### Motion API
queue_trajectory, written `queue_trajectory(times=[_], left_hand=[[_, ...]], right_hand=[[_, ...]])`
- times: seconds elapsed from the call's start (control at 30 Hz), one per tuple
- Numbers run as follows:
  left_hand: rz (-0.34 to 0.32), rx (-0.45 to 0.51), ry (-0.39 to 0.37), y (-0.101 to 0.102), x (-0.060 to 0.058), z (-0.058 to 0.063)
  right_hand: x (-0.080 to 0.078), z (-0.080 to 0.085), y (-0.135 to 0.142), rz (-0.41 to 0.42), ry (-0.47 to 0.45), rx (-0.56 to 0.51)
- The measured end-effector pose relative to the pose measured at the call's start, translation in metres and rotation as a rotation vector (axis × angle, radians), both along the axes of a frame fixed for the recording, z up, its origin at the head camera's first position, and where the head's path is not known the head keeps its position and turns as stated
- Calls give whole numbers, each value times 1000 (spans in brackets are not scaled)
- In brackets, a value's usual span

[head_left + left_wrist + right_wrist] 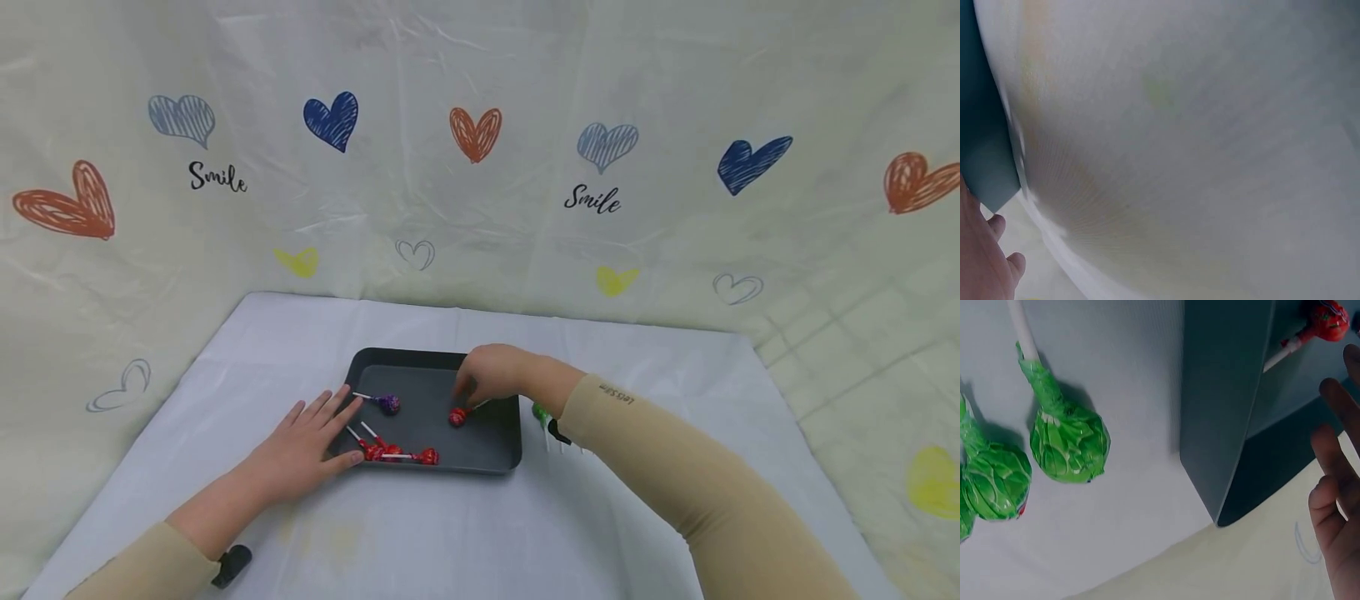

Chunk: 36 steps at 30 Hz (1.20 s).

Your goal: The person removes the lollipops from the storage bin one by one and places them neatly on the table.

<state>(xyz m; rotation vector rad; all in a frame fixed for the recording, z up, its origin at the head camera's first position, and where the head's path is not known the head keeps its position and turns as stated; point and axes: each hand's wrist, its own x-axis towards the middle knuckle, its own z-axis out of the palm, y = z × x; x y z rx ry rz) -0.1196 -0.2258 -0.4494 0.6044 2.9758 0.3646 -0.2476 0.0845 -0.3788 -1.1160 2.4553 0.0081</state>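
Red lolly lies in the dk grey tray, R of centre, just beneath your R grip; its stick angles toward the far R. Your R grip hovers w/ thumb & fingers apart, clamped on nothing; can't tell if a fingertip brushes the wrapper. Your L grip lies over the tray's L rim, fingers spread & fairly straight, nothing pinched.

Also in tray: purple lolly near your L fingertips, & 3 reds bunched at the near L side. Green lollies lie on the white-covered counter, just R of the tray.

Risks, as I judge: round heads could roll if you knock 'em or the tray tilts; pressing hard on the rim w/ your L grip might cause that tilt, or a slide. Your R forearm passes over the green lollies, so lowering it could drag 'em. Bunched sticks may snag & pull a neighbour along.

Materials: shiny wrappers, twisted & crinkled at the neck; ball heads; thin, straight white sticks. Tray is smooth, matte, rectangular, w/ rounded corners & raised walls. Counter's cover looks like soft cloth, slightly creased.
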Motion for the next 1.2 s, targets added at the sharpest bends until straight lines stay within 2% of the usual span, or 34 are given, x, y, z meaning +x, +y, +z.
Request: queue_trajectory(times=[0.2,0.37,0.63,0.9,1.2], left_hand=[[-17,32,32,-3,-1,-6],[-11,30,25,-2,-1,-6],[-7,13,3,-3,-3,-7],[14,-17,-38,-2,-4,-8],[11,-13,-6,-2,-4,-8]], right_hand=[[5,-9,-3,41,-7,-5],[6,-16,-4,74,-3,0],[9,-21,-8,80,24,34],[9,-23,-8,81,2,11],[12,-23,-7,76,11,-1]])
